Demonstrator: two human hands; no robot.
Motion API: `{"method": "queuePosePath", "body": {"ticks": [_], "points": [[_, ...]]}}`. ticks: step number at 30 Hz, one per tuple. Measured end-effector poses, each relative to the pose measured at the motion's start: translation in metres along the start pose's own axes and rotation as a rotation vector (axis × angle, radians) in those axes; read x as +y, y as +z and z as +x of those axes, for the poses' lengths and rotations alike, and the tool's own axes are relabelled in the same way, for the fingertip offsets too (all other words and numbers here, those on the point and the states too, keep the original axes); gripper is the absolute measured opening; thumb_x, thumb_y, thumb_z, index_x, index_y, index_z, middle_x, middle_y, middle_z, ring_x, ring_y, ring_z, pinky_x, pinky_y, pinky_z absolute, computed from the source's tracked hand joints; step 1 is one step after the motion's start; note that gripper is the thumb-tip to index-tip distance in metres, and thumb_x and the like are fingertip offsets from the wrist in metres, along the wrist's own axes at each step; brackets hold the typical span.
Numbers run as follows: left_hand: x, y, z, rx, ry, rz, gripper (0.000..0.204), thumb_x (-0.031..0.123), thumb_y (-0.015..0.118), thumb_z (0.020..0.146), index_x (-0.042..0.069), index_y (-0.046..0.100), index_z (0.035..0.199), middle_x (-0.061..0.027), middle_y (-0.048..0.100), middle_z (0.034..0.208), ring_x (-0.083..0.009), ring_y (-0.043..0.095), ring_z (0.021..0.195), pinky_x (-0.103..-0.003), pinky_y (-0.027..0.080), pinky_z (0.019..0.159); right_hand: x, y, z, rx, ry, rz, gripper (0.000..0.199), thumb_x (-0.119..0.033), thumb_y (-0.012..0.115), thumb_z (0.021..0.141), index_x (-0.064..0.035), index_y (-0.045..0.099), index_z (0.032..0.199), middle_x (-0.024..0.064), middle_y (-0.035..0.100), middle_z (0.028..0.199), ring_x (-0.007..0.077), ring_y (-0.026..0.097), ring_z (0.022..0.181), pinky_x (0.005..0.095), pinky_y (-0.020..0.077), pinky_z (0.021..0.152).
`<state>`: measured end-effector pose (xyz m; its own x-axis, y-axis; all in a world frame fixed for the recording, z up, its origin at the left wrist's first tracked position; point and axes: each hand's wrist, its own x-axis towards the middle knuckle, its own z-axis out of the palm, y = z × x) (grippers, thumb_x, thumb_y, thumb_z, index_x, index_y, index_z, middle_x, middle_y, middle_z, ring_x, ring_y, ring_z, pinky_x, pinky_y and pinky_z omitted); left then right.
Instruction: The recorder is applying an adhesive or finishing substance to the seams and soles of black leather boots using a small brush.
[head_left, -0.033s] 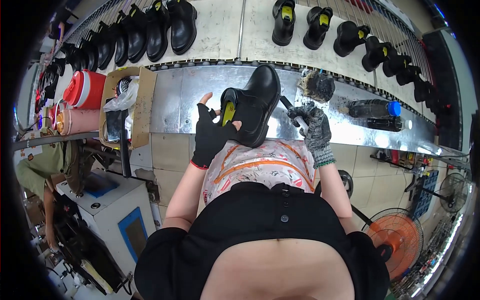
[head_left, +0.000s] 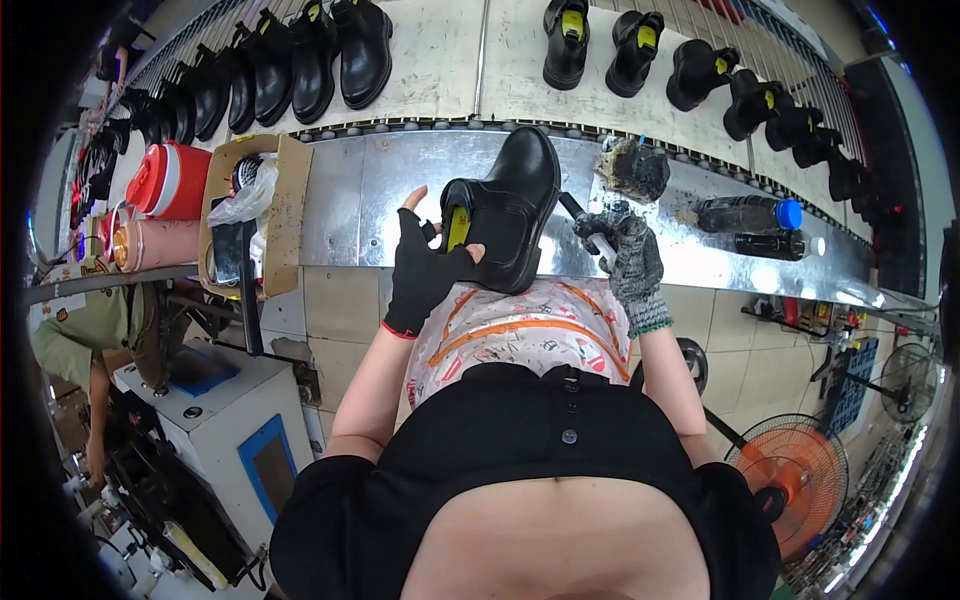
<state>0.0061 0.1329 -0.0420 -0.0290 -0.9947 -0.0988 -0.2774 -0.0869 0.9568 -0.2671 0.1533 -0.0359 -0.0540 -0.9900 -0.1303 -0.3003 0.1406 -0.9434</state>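
A black leather ankle boot [head_left: 505, 215] with a yellow-green patch inside its collar is tilted on its side over the near edge of the metal bench [head_left: 335, 200]. My left hand [head_left: 428, 262], in a black fingerless glove, grips it by the collar and heel, with the thumb on its side and the index finger stretched away. In a grey knitted glove, my right hand [head_left: 628, 255] is closed around a slim tool [head_left: 602, 245] with a pale handle and a dark end. That dark end [head_left: 570, 205] reaches the boot's sole edge; whether it touches, I cannot tell.
Behind the bench, a conveyor [head_left: 430, 70] carries several black boots [head_left: 365, 55]. A blackened block [head_left: 635, 172] and two bottles with dark contents [head_left: 745, 215] sit to the right. Left are a cardboard box [head_left: 290, 200], a red jug [head_left: 165, 180] and a co-worker's arm [head_left: 97, 430].
The boots on the right of the conveyor have shifted very slightly left. At the left, the co-worker's arm has moved a little. My hands and the boot have hardly moved.
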Motion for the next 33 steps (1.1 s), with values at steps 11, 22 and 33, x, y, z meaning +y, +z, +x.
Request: {"method": "queuePosePath", "body": {"ticks": [11,22,33], "points": [[0.002,0.024,-0.006,-0.3,-0.306,-0.549,0.075,0.005,0.071,0.065,-0.001,0.04,0.132,-0.0128,0.054,0.12,-0.0225,0.053,0.111,-0.033,0.044,0.095,0.002,-0.007,-0.024,-0.104,-0.083,-0.191,0.028,-0.008,0.045,0.084,-0.0003,0.068,0.098,0.0117,0.07,0.092,0.0188,0.067,0.086,0.03,0.0511,0.083],[-0.005,0.038,-0.009,-0.288,-0.256,-0.591,0.075,0.006,0.072,0.068,0.002,0.037,0.134,-0.0119,0.051,0.124,-0.0217,0.052,0.113,-0.033,0.044,0.096,-0.008,-0.028,-0.041,-0.222,-0.086,-0.362,0.027,-0.014,0.047,0.083,0.0009,0.069,0.09,0.0141,0.07,0.091,0.0242,0.068,0.085,0.0316,0.0518,0.081],[0.039,0.049,-0.005,-0.238,-0.537,-0.928,0.051,0.003,0.065,0.079,0.003,0.042,0.125,-0.0124,0.057,0.111,-0.0218,0.063,0.096,-0.033,0.057,0.076,-0.043,-0.047,-0.069,-0.11,-0.3,-0.338,0.026,-0.019,0.049,0.086,-0.0034,0.07,0.089,0.0144,0.068,0.086,0.0301,0.066,0.082,0.0358,0.0507,0.075]]}}
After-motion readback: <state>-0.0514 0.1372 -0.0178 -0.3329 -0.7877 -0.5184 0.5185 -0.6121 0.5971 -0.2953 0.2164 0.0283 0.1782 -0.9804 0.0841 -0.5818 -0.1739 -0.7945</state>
